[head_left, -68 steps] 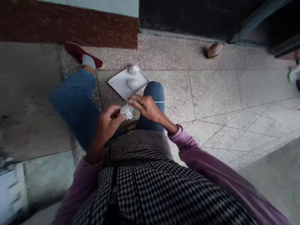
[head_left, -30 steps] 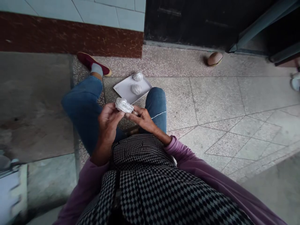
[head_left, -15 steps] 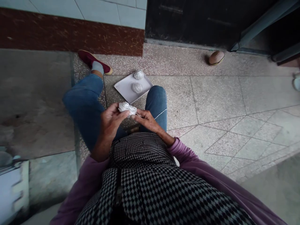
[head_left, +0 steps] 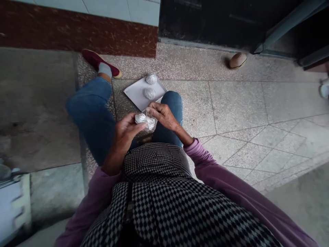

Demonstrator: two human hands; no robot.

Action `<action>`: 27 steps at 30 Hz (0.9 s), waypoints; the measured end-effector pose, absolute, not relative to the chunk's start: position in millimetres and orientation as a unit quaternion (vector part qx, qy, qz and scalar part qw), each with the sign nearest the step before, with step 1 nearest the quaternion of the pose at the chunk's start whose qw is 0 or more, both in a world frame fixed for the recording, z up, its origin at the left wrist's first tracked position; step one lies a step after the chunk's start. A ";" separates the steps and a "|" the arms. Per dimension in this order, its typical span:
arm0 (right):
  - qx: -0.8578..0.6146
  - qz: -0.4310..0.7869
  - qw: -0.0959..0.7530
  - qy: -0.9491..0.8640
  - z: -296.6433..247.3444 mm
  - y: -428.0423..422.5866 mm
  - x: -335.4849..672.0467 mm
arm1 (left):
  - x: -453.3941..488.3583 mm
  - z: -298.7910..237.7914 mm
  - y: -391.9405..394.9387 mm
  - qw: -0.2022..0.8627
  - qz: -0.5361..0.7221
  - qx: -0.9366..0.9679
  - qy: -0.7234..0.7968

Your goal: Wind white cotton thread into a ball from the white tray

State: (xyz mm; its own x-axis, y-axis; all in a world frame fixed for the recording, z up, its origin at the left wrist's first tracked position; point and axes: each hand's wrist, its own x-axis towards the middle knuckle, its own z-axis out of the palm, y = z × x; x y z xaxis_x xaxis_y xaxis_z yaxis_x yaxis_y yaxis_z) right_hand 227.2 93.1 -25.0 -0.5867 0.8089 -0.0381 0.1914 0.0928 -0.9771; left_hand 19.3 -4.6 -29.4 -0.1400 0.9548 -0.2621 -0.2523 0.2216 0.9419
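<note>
Seen from above, a seated person in a checked apron (head_left: 156,192) and purple sleeves works white yarn with both bare hands, just on the near side of a shallow pale tray (head_left: 136,95) that sits on the speckled floor (head_left: 190,106). The left hand (head_left: 124,132), nearer the wearer than the tray and slightly to its left, is partly closed: its thumb lies over the near side of a small white yarn bundle (head_left: 150,122) and its fingers curl around the left end, gripping it. The bundle, pinched in at the middle into two rounded lobes, is held up in front of the tray's near corner, at the tips of that hand. The right hand (head_left: 164,116), by the tray's near right edge, has thumb and fingertips drawn together just above the bundle, pinching what looks like a thin strand (head_left: 147,114) that leads down to it. On the tray rest two round balls of white yarn, the far ball (head_left: 151,78) and the near ball (head_left: 149,93), close together. A jeans-clad right knee (head_left: 172,99) stands just right of the tray; a maroon shoe (head_left: 94,59) lies beyond it to the left.
</note>
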 end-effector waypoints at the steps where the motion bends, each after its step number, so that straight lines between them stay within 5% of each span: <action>1: -0.374 0.584 0.276 -0.666 -33.5 90.8 222.7 | 20.9 -28.6 -3.8 0.575 0.540 0.314 0.528; 10: -0.342 0.617 0.173 -0.687 -45.5 8.5 207.0 | 11.2 -54.2 2.5 0.467 0.627 0.279 0.558; 19: -0.392 0.572 0.295 -0.657 -31.9 94.4 226.2 | 13.4 -38.4 -6.0 0.550 0.530 0.355 0.539; 27: -0.371 0.628 0.178 -0.660 -51.0 25.2 199.6 | 11.8 -60.3 5.2 0.483 0.619 0.281 0.552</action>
